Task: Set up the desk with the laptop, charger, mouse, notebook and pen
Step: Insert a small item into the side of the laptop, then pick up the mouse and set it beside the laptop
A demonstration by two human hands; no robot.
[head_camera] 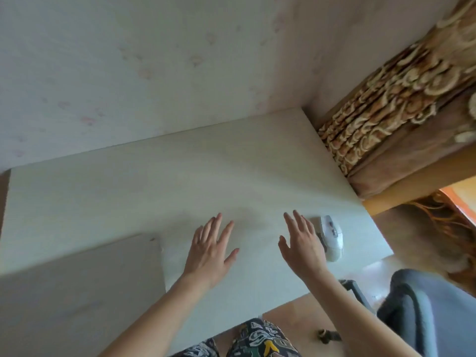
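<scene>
Pale desk (pixel 180 176) against wall. Left hand (pixel 210 249) and right hand (pixel 301 247) over it, fingers straight, holding nothing. White mouse (pixel 332 237) just beside right hand.

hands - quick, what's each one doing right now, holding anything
Left hand: open, fingers spread over the desk, holding nothing.
Right hand: open, fingers straight, holding nothing; the mouse lies just beside it.
</scene>
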